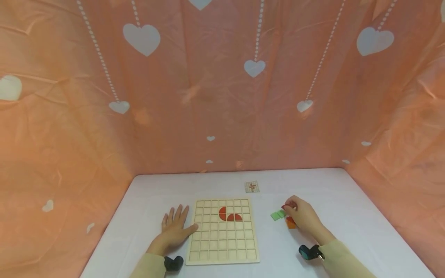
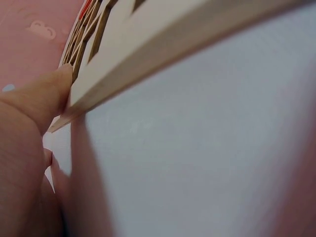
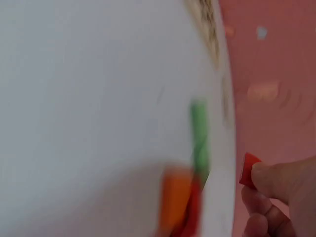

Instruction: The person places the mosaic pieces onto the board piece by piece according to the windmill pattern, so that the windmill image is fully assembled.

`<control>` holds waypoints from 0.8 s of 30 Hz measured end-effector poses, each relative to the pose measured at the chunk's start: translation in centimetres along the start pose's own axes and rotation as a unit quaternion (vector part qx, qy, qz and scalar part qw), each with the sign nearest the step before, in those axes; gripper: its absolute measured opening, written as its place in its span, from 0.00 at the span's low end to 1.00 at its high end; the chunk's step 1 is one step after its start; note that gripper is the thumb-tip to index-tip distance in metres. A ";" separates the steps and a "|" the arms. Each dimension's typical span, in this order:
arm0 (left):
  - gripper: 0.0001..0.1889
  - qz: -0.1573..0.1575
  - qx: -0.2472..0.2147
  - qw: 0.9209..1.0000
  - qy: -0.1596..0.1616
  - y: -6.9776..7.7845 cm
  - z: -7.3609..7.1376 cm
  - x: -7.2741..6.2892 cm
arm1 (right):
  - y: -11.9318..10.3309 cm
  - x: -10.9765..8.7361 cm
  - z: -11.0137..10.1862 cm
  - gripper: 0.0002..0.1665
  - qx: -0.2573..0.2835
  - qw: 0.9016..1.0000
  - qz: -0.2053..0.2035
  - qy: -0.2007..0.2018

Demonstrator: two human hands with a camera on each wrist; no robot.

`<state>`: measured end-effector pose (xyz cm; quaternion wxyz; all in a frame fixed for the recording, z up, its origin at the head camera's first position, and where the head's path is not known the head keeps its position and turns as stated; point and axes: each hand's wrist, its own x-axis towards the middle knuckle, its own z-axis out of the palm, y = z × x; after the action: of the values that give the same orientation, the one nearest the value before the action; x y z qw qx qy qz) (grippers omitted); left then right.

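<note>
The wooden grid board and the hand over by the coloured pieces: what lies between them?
In the head view, only green pieces lie between the board and the right hand, close beside that hand.

grid board [image 1: 222,247]: pale matt wood | backdrop [image 1: 222,96]: glossy creased cloth

Small red piece [image 1: 286,207] pinched in right hand [image 1: 303,217], wooden grid board [image 1: 222,231] flat, left thumb touching its left edge
</note>
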<state>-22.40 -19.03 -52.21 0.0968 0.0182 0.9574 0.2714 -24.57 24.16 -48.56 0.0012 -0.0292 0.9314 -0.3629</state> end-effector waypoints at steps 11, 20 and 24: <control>0.46 0.009 -0.007 1.000 0.003 -0.2 -0.3 0.0 | -7.4 1.0 7.4 0.04 0.019 0.989 -0.111 -0.098; 0.46 0.013 -0.005 1.000 0.006 -0.4 -0.1 0.1 | -12.7 1.1 12.5 0.07 0.033 0.960 -0.213 -0.177; 0.46 0.022 -0.011 1.000 0.011 -0.4 -0.1 -0.1 | -13.6 1.4 13.9 0.06 0.017 0.958 -0.210 -0.193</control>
<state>-22.33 -19.46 -52.30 0.0802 0.0351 0.9547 0.2845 -24.87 4.71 -49.56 0.1052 -0.2935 0.8799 -0.3585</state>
